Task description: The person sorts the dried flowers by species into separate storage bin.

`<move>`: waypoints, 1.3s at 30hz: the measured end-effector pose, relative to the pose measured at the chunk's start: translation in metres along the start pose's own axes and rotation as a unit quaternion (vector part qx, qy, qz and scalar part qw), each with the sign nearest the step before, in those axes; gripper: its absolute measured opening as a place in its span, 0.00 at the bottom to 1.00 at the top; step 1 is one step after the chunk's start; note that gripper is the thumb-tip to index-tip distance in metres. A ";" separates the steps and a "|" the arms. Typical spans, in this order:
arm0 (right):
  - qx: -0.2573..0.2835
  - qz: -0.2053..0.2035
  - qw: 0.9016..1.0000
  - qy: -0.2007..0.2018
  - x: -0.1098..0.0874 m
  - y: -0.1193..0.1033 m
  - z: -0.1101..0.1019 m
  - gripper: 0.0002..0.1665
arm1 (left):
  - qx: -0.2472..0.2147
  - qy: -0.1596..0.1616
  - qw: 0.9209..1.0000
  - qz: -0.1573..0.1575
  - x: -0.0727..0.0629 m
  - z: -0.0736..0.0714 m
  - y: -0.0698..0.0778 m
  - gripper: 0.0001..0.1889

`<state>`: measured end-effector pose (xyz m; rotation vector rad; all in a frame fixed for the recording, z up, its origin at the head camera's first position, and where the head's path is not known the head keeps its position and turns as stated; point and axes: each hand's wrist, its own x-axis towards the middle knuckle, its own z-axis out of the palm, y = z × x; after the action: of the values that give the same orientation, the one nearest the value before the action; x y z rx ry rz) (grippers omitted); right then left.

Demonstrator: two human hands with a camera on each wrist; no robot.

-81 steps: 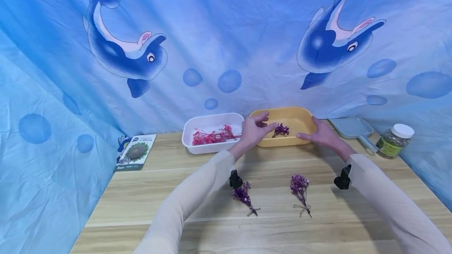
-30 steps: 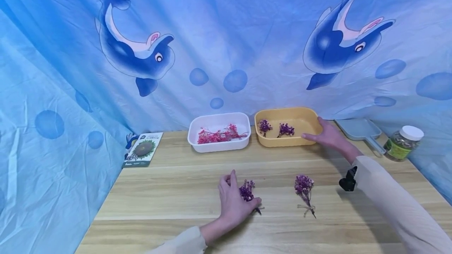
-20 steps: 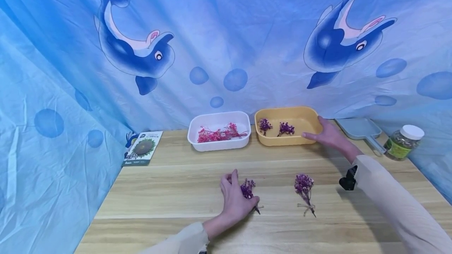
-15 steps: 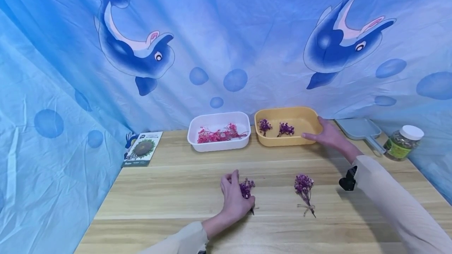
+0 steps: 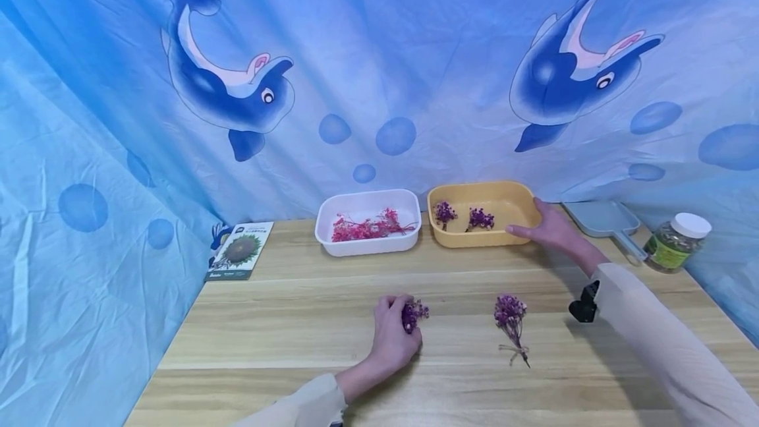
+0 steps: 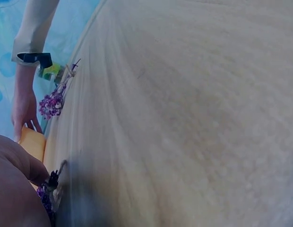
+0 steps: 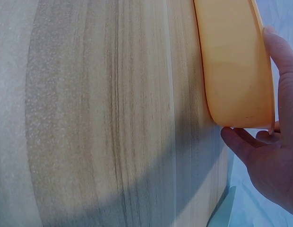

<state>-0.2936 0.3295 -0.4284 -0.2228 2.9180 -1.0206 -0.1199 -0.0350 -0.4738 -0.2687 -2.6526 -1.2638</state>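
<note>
My left hand (image 5: 394, 340) curls round a small bunch of purple dried flowers (image 5: 416, 313), low over the wooden table. The blossoms stick out past the fingers; most of the stem is hidden in the head view. In the left wrist view, the bunch's tied stem (image 6: 53, 182) shows by the fingers. At the right end of a yellow plastic tray (image 5: 474, 240), my right hand (image 5: 556, 228) grips the wall, thumb at the rim and fingers outside. Two purple bunches, one left (image 5: 445, 212) and one mid-tray (image 5: 481, 218), lie inside. Another twine-tied purple bunch (image 5: 511, 319) lies on the table.
Left of the yellow tray stands a white tray (image 5: 367, 247) holding pink-red dried flowers (image 5: 364, 227). A seed packet (image 5: 242, 250) lies at the back left. To the right are a grey-blue dustpan-like scoop (image 5: 601, 217) and a white-lidded jar (image 5: 676, 246). A blue dolphin curtain (image 5: 450, 84) hangs behind.
My left hand moved from the yellow tray, where a second bunch now lies, down to the left bunch on the table. Its fingers then closed round that bunch. My right hand stayed at the tray.
</note>
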 end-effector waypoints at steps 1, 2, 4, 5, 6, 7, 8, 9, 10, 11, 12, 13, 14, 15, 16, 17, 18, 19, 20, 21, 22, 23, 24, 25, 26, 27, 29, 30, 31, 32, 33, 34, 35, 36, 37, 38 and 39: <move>-0.001 0.000 1.000 0.000 0.000 0.000 0.000 0.74 | -0.001 -0.003 1.000 0.000 0.001 0.000 0.000 0.30; 0.000 0.000 1.000 0.000 0.000 0.001 0.001 0.74 | -0.002 -0.006 1.000 0.002 0.002 -0.001 -0.001 0.30; 0.000 0.001 1.000 0.000 0.000 0.001 0.001 0.74 | -0.005 -0.010 1.000 0.009 0.005 -0.001 -0.003 0.29; 0.000 0.000 1.000 0.000 0.000 0.001 0.001 0.74 | -0.007 -0.012 1.000 0.014 0.007 -0.002 -0.004 0.29; 0.000 0.001 1.000 0.000 0.000 0.001 0.000 0.74 | -0.008 -0.014 1.000 0.019 0.008 -0.003 -0.004 0.28; 0.000 0.001 1.000 0.000 0.000 0.001 0.000 0.74 | -0.010 -0.017 1.000 0.024 0.010 -0.004 -0.005 0.28; 0.001 0.002 1.000 0.000 0.000 0.001 0.000 0.74 | -0.012 -0.019 0.999 0.027 0.012 -0.005 -0.005 0.28; 0.001 0.002 1.000 -0.001 0.000 0.002 0.000 0.74 | -0.015 -0.023 0.999 0.029 0.013 -0.006 -0.005 0.28; 0.000 0.002 1.000 0.000 0.000 0.002 0.000 0.74 | -0.019 -0.027 0.999 0.030 0.014 -0.007 -0.004 0.28; 0.000 0.002 1.000 0.001 0.000 0.002 0.000 0.74 | -0.020 -0.030 0.999 0.034 0.016 -0.008 -0.004 0.28; -0.001 0.002 1.000 0.002 0.000 0.002 0.000 0.74 | -0.022 -0.034 0.999 0.036 0.017 -0.008 -0.004 0.28; -0.001 0.001 1.000 0.003 0.000 0.002 0.000 0.74 | -0.024 -0.037 0.998 0.037 0.019 -0.009 -0.004 0.28; -0.001 0.001 1.000 0.003 0.000 0.002 0.000 0.74 | -0.024 -0.040 0.998 0.039 0.020 -0.009 -0.004 0.28; -0.003 0.000 1.000 0.004 0.000 0.002 -0.001 0.74 | -0.024 -0.044 0.998 0.042 0.022 -0.010 -0.003 0.28; -0.002 0.000 1.000 0.005 0.000 0.002 0.000 0.74 | -0.023 -0.048 0.998 0.045 0.024 -0.010 -0.003 0.29; -0.001 0.000 1.000 0.005 -0.001 0.002 0.000 0.74 | -0.022 -0.052 0.997 0.050 0.026 -0.010 -0.003 0.29; 0.001 0.000 1.000 0.005 -0.001 0.002 0.000 0.74 | -0.022 -0.056 0.997 0.051 0.029 -0.010 -0.002 0.29; 0.003 0.001 1.000 0.004 -0.001 0.001 -0.001 0.74 | -0.021 -0.060 0.996 0.056 0.031 -0.011 -0.001 0.29; 0.003 0.001 1.000 0.003 -0.001 0.001 -0.001 0.74 | -0.021 -0.065 0.996 0.060 0.034 -0.011 0.000 0.29; 0.005 0.001 1.000 0.002 -0.002 0.001 -0.001 0.74 | -0.025 -0.071 0.995 0.063 0.037 -0.011 0.001 0.29; 0.007 0.000 1.000 0.002 -0.001 0.001 0.000 0.74 | -0.029 -0.075 0.995 0.066 0.040 -0.012 0.002 0.29; 0.008 0.000 1.000 0.001 -0.001 0.001 0.000 0.74 | -0.034 -0.080 0.994 0.066 0.042 -0.012 0.004 0.29; 0.007 0.000 1.000 0.001 -0.001 0.001 0.000 0.74 | -0.039 -0.084 0.993 0.066 0.044 -0.013 0.006 0.29; 0.006 0.000 1.000 0.000 -0.001 0.000 0.000 0.74 | -0.044 -0.087 0.993 0.070 0.047 -0.012 0.007 0.29; 0.006 0.000 1.000 0.001 -0.001 0.000 0.000 0.74 | -0.047 -0.090 0.992 0.070 0.049 -0.012 0.009 0.29; 0.005 0.000 1.000 0.001 -0.001 0.000 0.000 0.74 | -0.050 -0.093 0.992 0.069 0.051 -0.012 0.010 0.30; 0.004 0.002 1.000 0.001 0.000 0.001 0.001 0.74 | -0.049 -0.096 0.992 0.070 0.055 -0.012 0.014 0.30; 0.004 0.003 1.000 0.001 -0.001 0.001 0.000 0.74 | -0.048 -0.097 0.991 0.073 0.057 -0.012 0.015 0.29; 0.002 0.002 1.000 0.001 0.000 0.000 0.000 0.74 | -0.047 -0.097 0.991 0.077 0.059 -0.012 0.016 0.29; 0.004 0.001 1.000 0.002 0.000 0.001 0.000 0.74 | -0.046 -0.100 0.991 0.077 0.061 -0.012 0.018 0.30; 0.004 0.001 1.000 0.004 0.000 0.001 0.000 0.74 | -0.047 -0.102 0.990 0.080 0.064 -0.012 0.019 0.30; 0.005 0.000 1.000 0.005 0.000 0.001 0.000 0.74 | -0.049 -0.104 0.990 0.085 0.066 -0.012 0.021 0.30; 0.006 -0.002 1.000 0.006 0.001 0.001 0.000 0.74 | -0.050 -0.105 0.989 0.089 0.069 -0.011 0.022 0.30; 0.006 -0.003 1.000 0.007 0.001 0.001 0.000 0.74 | -0.052 -0.107 0.989 0.093 0.072 -0.011 0.024 0.30; 0.007 -0.003 1.000 0.007 0.001 0.000 0.000 0.74 | -0.054 -0.108 0.988 0.098 0.076 -0.011 0.025 0.30; 0.009 -0.002 1.000 0.007 0.001 0.000 0.000 0.74 | -0.056 -0.110 0.987 0.101 0.079 -0.010 0.026 0.30; 0.009 -0.001 1.000 0.007 0.001 0.000 0.000 0.74 | -0.060 -0.110 0.987 0.104 0.083 -0.009 0.028 0.30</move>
<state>-0.2941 0.3299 -0.4282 -0.2185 2.9202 -1.0514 -0.1922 -0.0183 -0.4264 -0.7244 -2.6394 -1.3977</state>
